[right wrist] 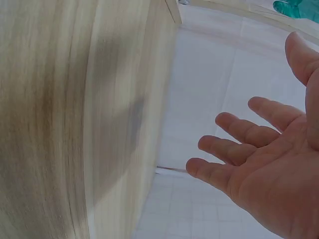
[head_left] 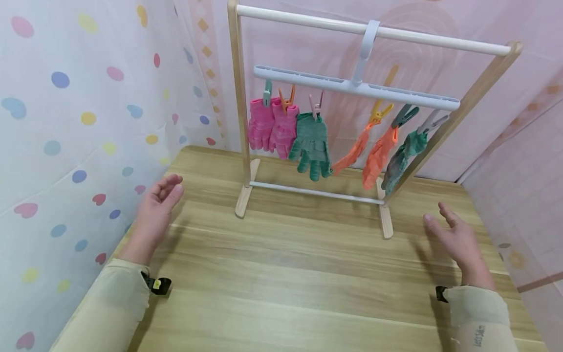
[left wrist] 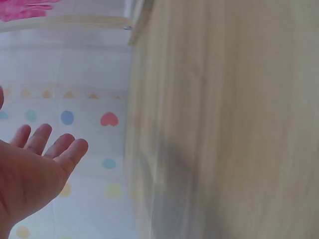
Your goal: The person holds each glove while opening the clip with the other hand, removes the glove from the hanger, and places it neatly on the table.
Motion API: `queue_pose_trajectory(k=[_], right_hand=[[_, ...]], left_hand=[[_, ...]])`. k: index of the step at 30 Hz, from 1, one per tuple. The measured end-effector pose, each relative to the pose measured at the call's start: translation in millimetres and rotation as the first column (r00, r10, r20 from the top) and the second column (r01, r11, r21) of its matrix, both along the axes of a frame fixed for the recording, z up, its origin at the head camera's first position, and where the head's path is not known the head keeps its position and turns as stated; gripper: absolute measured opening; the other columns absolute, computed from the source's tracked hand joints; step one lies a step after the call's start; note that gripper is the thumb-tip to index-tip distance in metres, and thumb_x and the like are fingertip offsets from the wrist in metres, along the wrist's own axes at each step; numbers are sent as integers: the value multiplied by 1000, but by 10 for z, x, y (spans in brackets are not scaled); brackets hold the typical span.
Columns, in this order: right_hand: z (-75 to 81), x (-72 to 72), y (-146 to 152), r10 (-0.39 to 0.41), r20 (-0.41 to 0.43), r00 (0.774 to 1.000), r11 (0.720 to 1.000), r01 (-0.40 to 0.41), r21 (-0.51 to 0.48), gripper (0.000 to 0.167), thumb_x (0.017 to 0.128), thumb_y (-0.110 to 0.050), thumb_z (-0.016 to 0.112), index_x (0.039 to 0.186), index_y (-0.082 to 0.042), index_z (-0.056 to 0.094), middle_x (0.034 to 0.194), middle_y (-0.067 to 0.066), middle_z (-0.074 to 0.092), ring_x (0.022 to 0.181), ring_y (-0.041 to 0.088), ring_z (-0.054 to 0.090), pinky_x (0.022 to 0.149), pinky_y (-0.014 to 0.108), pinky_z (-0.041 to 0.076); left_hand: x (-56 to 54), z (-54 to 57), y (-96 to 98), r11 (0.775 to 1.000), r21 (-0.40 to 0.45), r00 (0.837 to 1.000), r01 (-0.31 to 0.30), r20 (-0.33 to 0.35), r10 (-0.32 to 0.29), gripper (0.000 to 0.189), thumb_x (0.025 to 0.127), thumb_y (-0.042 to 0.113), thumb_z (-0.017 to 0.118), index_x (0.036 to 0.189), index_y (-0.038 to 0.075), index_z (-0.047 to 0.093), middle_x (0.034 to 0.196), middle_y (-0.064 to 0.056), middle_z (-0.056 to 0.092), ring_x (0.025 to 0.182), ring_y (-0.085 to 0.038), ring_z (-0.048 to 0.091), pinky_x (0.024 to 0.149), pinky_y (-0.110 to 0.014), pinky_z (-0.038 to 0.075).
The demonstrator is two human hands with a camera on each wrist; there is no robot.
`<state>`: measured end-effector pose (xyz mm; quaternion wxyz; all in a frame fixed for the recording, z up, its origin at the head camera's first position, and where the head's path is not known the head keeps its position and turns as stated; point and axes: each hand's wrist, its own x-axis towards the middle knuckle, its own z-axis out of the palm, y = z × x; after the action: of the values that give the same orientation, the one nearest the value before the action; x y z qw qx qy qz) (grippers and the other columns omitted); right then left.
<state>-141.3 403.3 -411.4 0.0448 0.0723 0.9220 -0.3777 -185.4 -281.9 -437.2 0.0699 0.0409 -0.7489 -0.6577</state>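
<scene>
My left hand [head_left: 157, 208] hovers over the left side of the table, holding nothing, its fingers relaxed. On the opposite side my right hand [head_left: 457, 237] is also bare of any object, fingers extended and apart in the right wrist view. Between and beyond them, a light blue hanger [head_left: 308, 78] hooks over the rack's top bar. Clothespins fix several gloves to it: two pink gloves [head_left: 261, 124] at left, a green glove [head_left: 313, 142] beside them, two orange gloves [head_left: 380, 154], and another green glove [head_left: 406, 156] at the right end. Neither hand touches the gloves.
A wooden rack [head_left: 240, 98] with a white top bar [head_left: 303, 20] and a thin lower rod [head_left: 316, 192] stands at the back of the wood-grain table [head_left: 281, 274]. A dotted curtain [head_left: 88, 117] borders the left; pink cloth [head_left: 510, 146] hangs behind and at right.
</scene>
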Motion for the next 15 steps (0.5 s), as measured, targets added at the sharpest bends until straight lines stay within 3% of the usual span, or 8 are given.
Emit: queue_pose_trajectory(k=[2,4,6,8,10,12,13,15], right_hand=[[4,0,-3,0,-10,1000,1000,0,-12,85,111,-56,46,171,-11,7,176,27,7,158,62,7,118,83,19],[7,3,-7,-8,-22,1000,999,7,-31,84,111,-56,47,172,-12,8,175,28,10,158,62,10,118,82,22],[14,10,-13,-24,-29,999,998,22,-55,84,111,-56,47,172,-12,9,175,28,14,158,61,14,118,79,27],[22,26,-23,-47,-34,998,997,45,-67,83,110,-56,48,172,-14,12,175,28,19,158,59,19,121,64,39],[30,46,-37,-75,-49,996,994,71,-79,82,110,-57,48,172,-13,15,174,27,25,157,56,26,116,34,49],[35,65,-58,-97,-62,993,992,92,-81,82,110,-57,48,172,-13,18,172,27,29,156,53,31,98,10,49],[37,74,-70,-108,-72,992,991,102,-81,81,109,-57,49,171,-12,20,172,27,32,156,50,35,87,3,45],[42,83,-102,-129,-94,987,989,122,-84,81,109,-58,50,170,-12,25,170,25,37,154,38,44,79,-2,40]], left_hand=[[13,37,12,982,187,1000,-9,-18,12,57,107,36,65,153,7,48,135,16,64,124,2,60,97,-9,53],[33,67,35,933,359,999,0,-42,16,51,106,32,66,147,6,50,130,13,70,117,0,68,95,-15,58],[60,92,69,887,461,998,7,-55,21,46,106,31,66,142,6,51,127,9,74,111,-4,73,93,-19,61],[86,112,111,844,536,998,22,-59,12,43,106,30,67,138,6,52,125,5,75,107,-8,76,90,-23,63],[106,124,158,818,575,998,31,-55,1,43,105,32,67,136,6,53,126,3,75,106,-12,76,89,-25,64],[128,132,206,805,592,999,40,-43,-18,41,105,35,66,135,9,54,129,2,73,107,-14,73,89,-26,63],[138,135,229,799,600,999,47,-37,-31,41,106,37,65,136,10,54,130,2,71,107,-15,71,90,-27,62],[168,139,269,786,616,998,53,-15,-56,40,107,40,62,135,13,55,130,3,70,109,-16,68,91,-27,61]])
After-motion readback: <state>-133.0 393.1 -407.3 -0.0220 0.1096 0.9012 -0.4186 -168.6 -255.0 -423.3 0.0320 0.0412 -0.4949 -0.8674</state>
